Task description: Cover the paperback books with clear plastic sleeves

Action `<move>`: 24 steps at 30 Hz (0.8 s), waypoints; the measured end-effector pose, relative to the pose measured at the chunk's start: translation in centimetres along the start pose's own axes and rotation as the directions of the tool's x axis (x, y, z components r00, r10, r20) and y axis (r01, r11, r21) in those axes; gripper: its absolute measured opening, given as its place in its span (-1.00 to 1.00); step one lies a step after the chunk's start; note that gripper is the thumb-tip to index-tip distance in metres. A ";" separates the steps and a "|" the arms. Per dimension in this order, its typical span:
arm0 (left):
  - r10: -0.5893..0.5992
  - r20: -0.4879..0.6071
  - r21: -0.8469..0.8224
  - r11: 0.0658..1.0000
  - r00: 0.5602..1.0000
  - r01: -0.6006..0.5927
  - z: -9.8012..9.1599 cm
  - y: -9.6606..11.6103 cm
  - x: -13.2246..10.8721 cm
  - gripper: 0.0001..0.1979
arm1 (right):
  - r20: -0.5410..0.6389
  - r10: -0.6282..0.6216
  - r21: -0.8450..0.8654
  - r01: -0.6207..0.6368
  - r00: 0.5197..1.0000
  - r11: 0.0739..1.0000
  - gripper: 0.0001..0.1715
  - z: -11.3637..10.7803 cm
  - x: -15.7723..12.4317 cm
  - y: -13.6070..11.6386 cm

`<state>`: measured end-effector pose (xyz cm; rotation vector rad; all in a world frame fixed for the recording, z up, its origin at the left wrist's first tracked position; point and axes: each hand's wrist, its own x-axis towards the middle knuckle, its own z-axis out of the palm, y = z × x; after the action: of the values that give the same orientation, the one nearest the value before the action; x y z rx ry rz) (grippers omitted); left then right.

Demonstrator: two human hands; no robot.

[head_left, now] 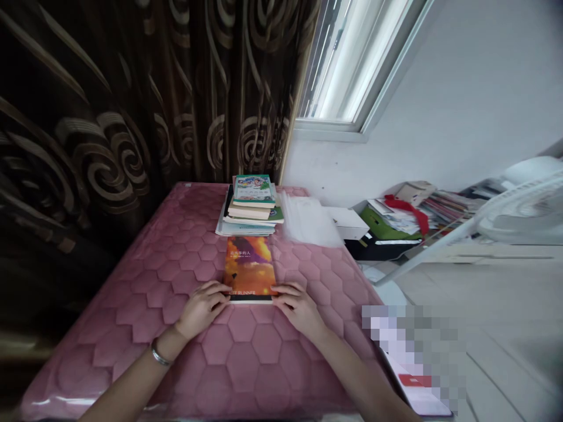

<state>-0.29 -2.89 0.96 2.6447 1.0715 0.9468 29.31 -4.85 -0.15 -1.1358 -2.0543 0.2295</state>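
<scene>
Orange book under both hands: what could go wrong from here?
1. The orange book lies with its far edge close to the stack of books; pushed forward, it could nudge that stack, whose upper books sit unevenly.
2. The left hand and right hand touch only its near corners, so a lift from there might let it sag or slip.
3. The pink cover looks glossy, so it may slide.

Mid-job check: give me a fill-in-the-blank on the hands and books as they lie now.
The left hand and right hand touch the near corners of a book whose cover is mostly ____.
The bracelet is on the ____ wrist.
The clear plastic sheets lie to the ____ of the stack of books.
Missing words: orange; left; right.
</scene>
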 end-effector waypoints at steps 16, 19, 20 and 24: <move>-0.656 0.135 -0.257 0.701 0.743 0.666 0.1 0.2 2.5 -0.90 | 0.169 0.223 0.250 -0.260 0.960 0.933 -0.78 -0.8 1.2 0.0; -0.848 0.204 -0.203 0.453 0.490 0.868 0.5 -0.3 5.1 -0.76 | 0.111 0.263 0.194 -0.280 0.958 0.940 -0.85 0.1 2.7 -0.5; -0.864 0.222 -0.196 0.414 0.451 0.889 0.6 -0.5 5.9 -0.73 | 0.095 0.250 0.167 -0.263 0.964 0.950 -0.86 0.3 3.2 -0.6; -0.869 0.310 -0.199 0.338 0.386 0.920 1.2 -1.2 8.0 -0.77 | 0.085 0.195 0.087 -0.202 0.977 0.976 -0.85 0.9 4.8 -0.8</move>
<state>4.11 3.49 3.64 1.3411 1.7978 0.5427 26.71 -1.39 2.14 -1.2906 -1.9726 0.4713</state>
